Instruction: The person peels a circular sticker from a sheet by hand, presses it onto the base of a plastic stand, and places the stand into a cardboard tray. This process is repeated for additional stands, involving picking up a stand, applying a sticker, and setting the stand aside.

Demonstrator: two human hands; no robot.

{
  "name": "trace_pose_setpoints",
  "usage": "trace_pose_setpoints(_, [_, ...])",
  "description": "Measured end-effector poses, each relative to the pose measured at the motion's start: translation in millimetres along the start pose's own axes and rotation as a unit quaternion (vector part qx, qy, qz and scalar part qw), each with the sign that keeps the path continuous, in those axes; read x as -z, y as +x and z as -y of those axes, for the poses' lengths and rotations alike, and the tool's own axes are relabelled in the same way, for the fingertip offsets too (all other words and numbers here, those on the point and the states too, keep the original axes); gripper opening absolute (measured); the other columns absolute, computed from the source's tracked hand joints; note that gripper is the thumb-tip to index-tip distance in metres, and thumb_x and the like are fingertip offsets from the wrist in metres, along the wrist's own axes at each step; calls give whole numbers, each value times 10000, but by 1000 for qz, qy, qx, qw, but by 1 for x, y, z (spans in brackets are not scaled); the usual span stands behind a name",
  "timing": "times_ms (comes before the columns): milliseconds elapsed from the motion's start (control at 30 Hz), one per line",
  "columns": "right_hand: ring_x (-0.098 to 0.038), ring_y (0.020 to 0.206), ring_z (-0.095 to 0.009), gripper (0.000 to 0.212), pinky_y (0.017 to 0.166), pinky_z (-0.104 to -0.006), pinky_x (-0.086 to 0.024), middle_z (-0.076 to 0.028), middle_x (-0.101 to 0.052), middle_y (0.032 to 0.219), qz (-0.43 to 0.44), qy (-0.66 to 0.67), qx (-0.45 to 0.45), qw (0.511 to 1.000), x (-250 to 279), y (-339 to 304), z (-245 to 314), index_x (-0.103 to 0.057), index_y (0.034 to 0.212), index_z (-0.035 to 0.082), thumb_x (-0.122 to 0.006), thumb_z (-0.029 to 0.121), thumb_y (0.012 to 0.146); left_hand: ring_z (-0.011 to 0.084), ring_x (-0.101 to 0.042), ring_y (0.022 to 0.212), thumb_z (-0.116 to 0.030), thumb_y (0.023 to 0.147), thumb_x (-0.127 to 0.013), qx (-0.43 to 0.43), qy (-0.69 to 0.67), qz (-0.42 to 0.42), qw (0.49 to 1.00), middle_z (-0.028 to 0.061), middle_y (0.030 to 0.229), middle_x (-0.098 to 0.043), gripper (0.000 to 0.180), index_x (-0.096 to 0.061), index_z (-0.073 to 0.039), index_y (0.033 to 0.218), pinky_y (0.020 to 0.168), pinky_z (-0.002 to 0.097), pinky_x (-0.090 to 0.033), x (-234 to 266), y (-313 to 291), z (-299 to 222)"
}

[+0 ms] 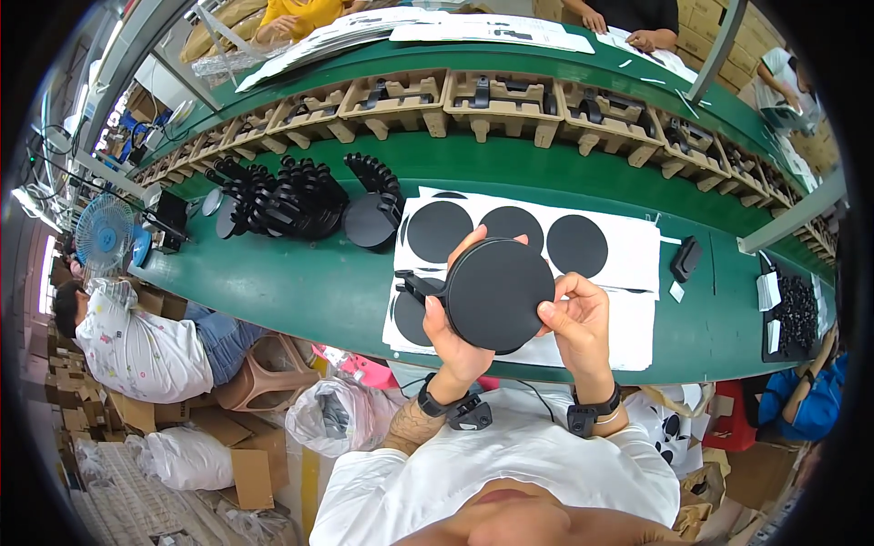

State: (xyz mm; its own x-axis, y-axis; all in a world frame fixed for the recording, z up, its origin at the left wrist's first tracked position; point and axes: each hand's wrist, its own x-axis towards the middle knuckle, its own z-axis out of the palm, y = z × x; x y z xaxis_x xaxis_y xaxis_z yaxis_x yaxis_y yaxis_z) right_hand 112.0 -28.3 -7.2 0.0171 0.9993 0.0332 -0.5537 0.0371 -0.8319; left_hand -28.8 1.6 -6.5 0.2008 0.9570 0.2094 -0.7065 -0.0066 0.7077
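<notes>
Left hand [462, 353] and right hand [583, 329] clamp a black disc [499, 293] (matte) — over white sheets [635, 244].

One held disc [501, 293], one brown chair [262, 386]

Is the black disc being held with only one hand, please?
No, the left hand grips the disc on one side and the right hand on the other.

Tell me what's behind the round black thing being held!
Behind the black disc, white sheets with black circles show around its edge; whatever lies directly behind it is covered.
</notes>
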Motion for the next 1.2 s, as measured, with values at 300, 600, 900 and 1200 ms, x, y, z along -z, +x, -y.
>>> trace_pose_setpoints(300, [-646, 639, -124, 120, 568, -213, -527, -88, -635, 756, -1, -35, 19, 999, -2, 0, 1, -536, 824, 2, -645, -48, 820, 480, -487, 1166, -651, 851, -312, -8, -36, 18, 999, 289, 1328, -434, 824, -248, -66, 1429, 991, 551, -393, -1, 1, 1])
trace_pose_setpoints(600, [-638, 611, -104, 152, 511, -187, -513, -63, -592, 768, -16, -72, 10, 997, -3, 4, 4, -526, 796, 10, -670, -39, 788, 482, -506, 1134, -374, 736, -486, 3, -6, 23, 1000, 300, 1316, -427, 759, -271, -83, 1404, 973, 552, -412, -8, 3, -5])
trace_pose_setpoints(900, [-641, 568, -147, 217, 553, -243, -517, -101, -655, 637, -32, -382, 3, 924, -2, 25, 15, -621, 786, -19, -794, 91, 714, 468, -517, 1127, -415, 756, -495, -111, 206, 42, 971, 301, 1311, -427, 750, -269, -96, 1396, 941, 552, -441, 7, 1, 7])
trace_pose_setpoints(1200, [-684, 874, -244, 388, 646, -282, -560, -157, -678, 914, 24, -523, 415, 744, 5, 30, 24, -670, 952, -14, -823, 147, 634, 474, -526, 1101, -468, 794, -447, -1, -62, -71, 996, 245, 1328, -437, 683, -317, -118, 1367, 904, 554, -460, 2, 6, -8])
